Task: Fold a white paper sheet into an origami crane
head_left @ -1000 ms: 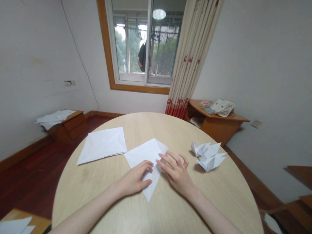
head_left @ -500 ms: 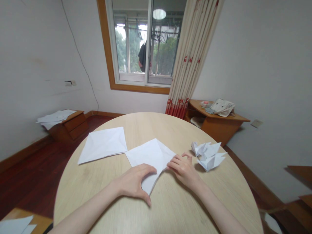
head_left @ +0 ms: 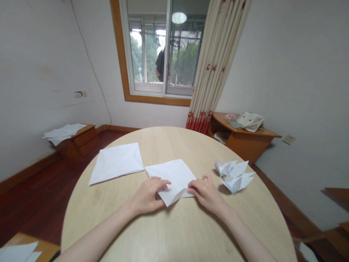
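A white sheet of paper (head_left: 174,174), partly folded, lies in the middle of the round wooden table (head_left: 177,233). My left hand (head_left: 148,194) rests on its near left part, fingers curled and pinching the paper. My right hand (head_left: 207,193) pinches the sheet's right edge with curled fingers. The near corner of the sheet is folded up between both hands.
A flat stack of white paper (head_left: 117,162) lies to the left on the table. Folded paper figures (head_left: 234,174) sit to the right. A low wooden cabinet (head_left: 79,136) with papers stands at left, a corner desk (head_left: 245,134) with a bag at right.
The long near point of the sheet has been folded up, so the paper is shorter. My left hand has shifted up onto the fold and my right hand has moved in slightly.
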Demonstrator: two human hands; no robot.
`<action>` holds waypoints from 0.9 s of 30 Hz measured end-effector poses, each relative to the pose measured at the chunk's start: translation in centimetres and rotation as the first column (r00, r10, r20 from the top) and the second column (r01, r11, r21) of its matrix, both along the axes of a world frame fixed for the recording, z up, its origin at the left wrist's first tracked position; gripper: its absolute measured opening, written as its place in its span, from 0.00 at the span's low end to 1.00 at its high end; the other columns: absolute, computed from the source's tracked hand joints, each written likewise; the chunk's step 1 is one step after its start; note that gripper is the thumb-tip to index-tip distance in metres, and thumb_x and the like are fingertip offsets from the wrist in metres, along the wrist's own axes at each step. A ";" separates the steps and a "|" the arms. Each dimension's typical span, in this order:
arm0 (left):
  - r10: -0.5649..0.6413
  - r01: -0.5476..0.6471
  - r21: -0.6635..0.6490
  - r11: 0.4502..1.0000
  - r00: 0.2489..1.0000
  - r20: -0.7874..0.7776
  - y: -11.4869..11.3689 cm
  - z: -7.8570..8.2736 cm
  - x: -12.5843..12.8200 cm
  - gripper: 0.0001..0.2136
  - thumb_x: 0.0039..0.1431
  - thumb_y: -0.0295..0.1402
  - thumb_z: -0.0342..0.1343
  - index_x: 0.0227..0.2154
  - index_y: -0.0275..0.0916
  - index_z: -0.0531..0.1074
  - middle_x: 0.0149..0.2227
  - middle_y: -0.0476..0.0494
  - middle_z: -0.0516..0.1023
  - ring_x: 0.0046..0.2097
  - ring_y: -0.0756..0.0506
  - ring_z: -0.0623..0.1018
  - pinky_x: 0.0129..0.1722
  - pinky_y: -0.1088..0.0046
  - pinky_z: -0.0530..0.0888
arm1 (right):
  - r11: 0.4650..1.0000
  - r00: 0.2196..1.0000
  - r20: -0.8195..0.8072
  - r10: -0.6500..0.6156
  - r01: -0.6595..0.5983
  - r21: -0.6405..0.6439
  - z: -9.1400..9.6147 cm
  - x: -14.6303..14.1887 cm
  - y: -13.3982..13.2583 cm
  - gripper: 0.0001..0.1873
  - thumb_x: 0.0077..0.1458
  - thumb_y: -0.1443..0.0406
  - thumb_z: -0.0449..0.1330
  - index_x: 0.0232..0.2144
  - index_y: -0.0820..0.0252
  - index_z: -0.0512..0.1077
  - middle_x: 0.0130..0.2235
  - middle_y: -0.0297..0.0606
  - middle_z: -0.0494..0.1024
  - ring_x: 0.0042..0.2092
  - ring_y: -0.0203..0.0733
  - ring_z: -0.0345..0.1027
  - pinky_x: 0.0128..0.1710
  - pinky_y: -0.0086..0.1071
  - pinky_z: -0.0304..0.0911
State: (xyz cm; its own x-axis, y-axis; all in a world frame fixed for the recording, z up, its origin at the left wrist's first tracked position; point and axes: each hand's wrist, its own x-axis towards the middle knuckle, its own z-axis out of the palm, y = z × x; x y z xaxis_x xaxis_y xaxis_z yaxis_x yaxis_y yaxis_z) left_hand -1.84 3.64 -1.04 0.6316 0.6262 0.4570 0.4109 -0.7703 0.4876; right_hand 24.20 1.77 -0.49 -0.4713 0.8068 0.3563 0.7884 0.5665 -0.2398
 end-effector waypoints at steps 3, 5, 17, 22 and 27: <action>-0.010 0.009 0.013 1.000 0.999 0.047 0.0 0.1 0.0 0.16 0.51 0.31 0.57 0.44 0.41 0.69 0.37 0.45 0.80 0.43 0.41 0.77 0.46 0.62 0.70 | 0.999 1.000 0.020 -0.013 0.014 -0.049 0.2 -0.1 -0.2 0.10 0.63 0.66 0.51 0.30 0.58 0.68 0.29 0.35 0.77 0.31 0.39 0.68 0.43 0.39 0.49; -0.010 0.009 0.021 1.000 0.998 0.066 -0.1 0.1 0.1 0.15 0.51 0.31 0.57 0.44 0.41 0.69 0.37 0.46 0.80 0.42 0.41 0.77 0.48 0.61 0.69 | 0.998 1.000 0.019 -0.015 0.016 -0.069 0.4 -0.2 -0.4 0.10 0.62 0.66 0.52 0.29 0.59 0.68 0.29 0.34 0.76 0.31 0.39 0.67 0.43 0.40 0.49; 0.178 -0.186 0.017 0.982 0.963 0.202 0.0 -0.7 0.1 0.30 0.49 0.46 0.64 0.53 0.41 0.62 0.40 0.43 0.75 0.41 0.41 0.74 0.44 0.62 0.69 | 0.969 0.978 -0.157 -0.140 0.103 -0.223 -0.9 -2.5 -1.0 0.08 0.57 0.63 0.59 0.26 0.55 0.73 0.27 0.32 0.75 0.35 0.42 0.67 0.42 0.39 0.53; 0.219 -0.228 0.016 0.974 0.949 0.229 0.1 -1.0 0.3 0.27 0.54 0.42 0.61 0.54 0.42 0.59 0.42 0.42 0.73 0.43 0.40 0.73 0.46 0.61 0.68 | 0.955 0.966 -0.217 -0.140 0.073 -0.289 -1.2 -3.6 -1.6 0.07 0.57 0.63 0.58 0.28 0.55 0.73 0.27 0.32 0.74 0.35 0.42 0.66 0.38 0.35 0.56; 0.227 -0.242 0.038 0.970 0.947 0.228 0.1 -0.9 0.4 0.24 0.57 0.38 0.59 0.54 0.42 0.58 0.44 0.41 0.73 0.45 0.40 0.72 0.47 0.59 0.67 | 0.945 0.967 -0.221 -0.126 0.049 -0.323 -0.9 -4.5 -2.2 0.06 0.57 0.64 0.59 0.28 0.56 0.71 0.28 0.31 0.73 0.36 0.41 0.66 0.39 0.35 0.57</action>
